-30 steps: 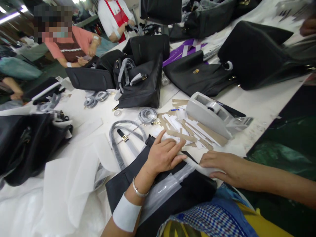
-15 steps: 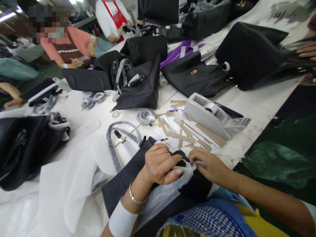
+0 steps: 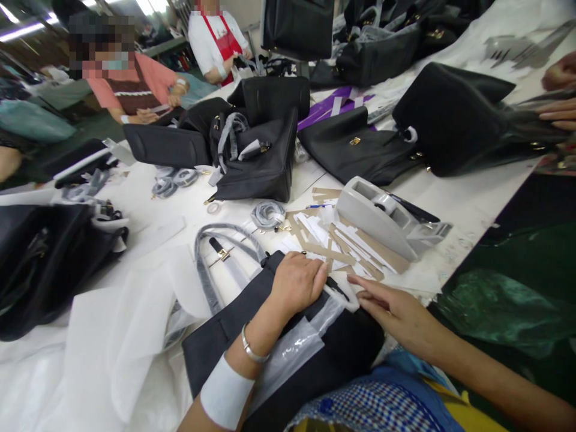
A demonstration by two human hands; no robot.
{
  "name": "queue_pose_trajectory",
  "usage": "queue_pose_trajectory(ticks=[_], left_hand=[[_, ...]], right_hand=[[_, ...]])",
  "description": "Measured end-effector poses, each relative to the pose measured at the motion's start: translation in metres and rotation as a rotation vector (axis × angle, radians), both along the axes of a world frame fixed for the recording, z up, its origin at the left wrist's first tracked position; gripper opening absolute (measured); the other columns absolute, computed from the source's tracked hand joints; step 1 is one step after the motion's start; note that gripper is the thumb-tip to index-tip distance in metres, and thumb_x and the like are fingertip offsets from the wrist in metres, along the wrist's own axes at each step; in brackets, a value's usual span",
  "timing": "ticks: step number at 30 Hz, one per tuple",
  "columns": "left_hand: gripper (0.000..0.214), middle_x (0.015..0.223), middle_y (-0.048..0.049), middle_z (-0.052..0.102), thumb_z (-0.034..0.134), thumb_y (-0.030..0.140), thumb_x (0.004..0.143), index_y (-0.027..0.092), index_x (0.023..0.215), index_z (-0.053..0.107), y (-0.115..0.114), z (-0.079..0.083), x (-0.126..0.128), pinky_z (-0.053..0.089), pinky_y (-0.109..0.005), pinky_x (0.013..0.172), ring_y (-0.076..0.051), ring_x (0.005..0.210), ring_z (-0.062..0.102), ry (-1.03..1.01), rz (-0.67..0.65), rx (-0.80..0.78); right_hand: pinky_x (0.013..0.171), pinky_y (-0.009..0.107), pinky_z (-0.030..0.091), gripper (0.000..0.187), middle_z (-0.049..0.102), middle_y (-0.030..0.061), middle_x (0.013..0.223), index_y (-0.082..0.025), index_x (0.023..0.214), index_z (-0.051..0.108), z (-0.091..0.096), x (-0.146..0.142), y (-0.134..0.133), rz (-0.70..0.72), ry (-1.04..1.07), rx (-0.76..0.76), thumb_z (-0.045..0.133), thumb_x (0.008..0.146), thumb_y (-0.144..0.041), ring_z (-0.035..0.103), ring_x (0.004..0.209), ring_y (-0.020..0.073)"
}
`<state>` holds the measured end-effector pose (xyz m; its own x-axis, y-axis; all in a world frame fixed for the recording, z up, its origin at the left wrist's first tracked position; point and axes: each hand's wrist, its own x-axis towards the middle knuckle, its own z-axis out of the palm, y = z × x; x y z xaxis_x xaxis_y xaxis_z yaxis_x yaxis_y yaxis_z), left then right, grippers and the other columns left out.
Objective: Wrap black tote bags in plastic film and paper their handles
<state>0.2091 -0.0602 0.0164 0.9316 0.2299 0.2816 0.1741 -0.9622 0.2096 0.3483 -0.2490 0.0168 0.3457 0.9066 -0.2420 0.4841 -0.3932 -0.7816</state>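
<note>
A black handbag [image 3: 216,336] lies before me at the table's front edge, a clear plastic sheet [image 3: 292,354] over its side. Grey-wrapped handles [image 3: 204,270] stick out beyond its far side, near a black tab with a gold clasp [image 3: 219,249]. My left hand [image 3: 299,282] is closed at the bag's top edge, on a loop of white-wrapped strap [image 3: 348,300]; its fingertips are hidden. At the loop's other side is my right hand [image 3: 391,306], fingers stretched and apart, touching or very near the strap.
Beyond the bag lie paper and card strips [image 3: 328,240], a coiled wrapped strap [image 3: 269,215] and a grey tape dispenser [image 3: 382,216]. More black bags [image 3: 261,162] cover the table's far part. White sheets [image 3: 121,336] lie at left. Co-workers stand opposite; another person's hand [image 3: 560,108] shows at right.
My right hand's fingers have straightened from a pinch on the white wrapping. My left hand has turned knuckles-up and lowered onto the bag's edge. The white loop now lies lower and flatter.
</note>
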Motion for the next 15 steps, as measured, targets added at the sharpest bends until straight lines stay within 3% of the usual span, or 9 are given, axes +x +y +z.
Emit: queue_pose_trajectory(ticks=[3,7,9,12,15], left_hand=[[0.039,0.066,-0.0032,0.064,0.034,0.029,0.102,0.018,0.079,0.064,0.001,-0.004,-0.001,0.042,-0.034,0.074,-0.017,0.065,0.059,-0.016,0.008,-0.035],[0.035,0.074,-0.0035,0.068,0.037,0.032,0.103,0.018,0.095,0.068,0.001,-0.009,0.0,0.044,-0.033,0.079,-0.018,0.073,0.063,-0.022,0.053,-0.096],[0.032,0.08,-0.0044,0.071,0.039,0.033,0.102,0.018,0.102,0.067,0.0,-0.01,0.001,0.045,-0.034,0.081,-0.019,0.079,0.065,-0.014,0.086,-0.12],[0.031,0.089,-0.0059,0.073,0.04,0.032,0.102,0.018,0.11,0.067,-0.002,-0.011,0.0,0.048,-0.036,0.085,-0.02,0.085,0.067,-0.022,0.093,-0.161],[0.03,0.105,-0.0059,0.074,0.044,0.03,0.101,0.02,0.122,0.063,0.001,-0.017,-0.002,0.05,-0.036,0.092,-0.019,0.096,0.069,-0.112,0.076,-0.289]], right_hand=[[0.097,0.04,0.051,0.049,0.072,0.0091,0.118,-0.02,0.128,0.066,0.008,-0.002,0.002,-0.013,0.0,-0.047,0.045,0.095,-0.049,0.066,0.109,0.0265],[0.07,0.034,0.055,0.053,0.075,0.0032,0.079,-0.021,0.125,0.068,0.013,0.001,0.0,0.068,0.021,-0.153,0.057,0.088,-0.057,0.068,0.071,0.022],[0.067,0.033,0.055,0.05,0.074,0.0023,0.074,-0.022,0.12,0.071,0.015,0.005,0.0,0.128,-0.005,-0.169,0.058,0.088,-0.058,0.068,0.067,0.0213],[0.086,0.04,0.056,0.044,0.076,0.0081,0.102,-0.022,0.12,0.071,0.018,0.003,0.004,0.213,-0.2,-0.008,0.054,0.092,-0.052,0.07,0.093,0.0264],[0.111,0.046,0.042,0.056,0.054,0.0125,0.144,-0.02,0.144,0.05,0.013,-0.013,0.012,0.279,-0.419,0.279,0.051,0.096,-0.047,0.05,0.132,0.0286]])
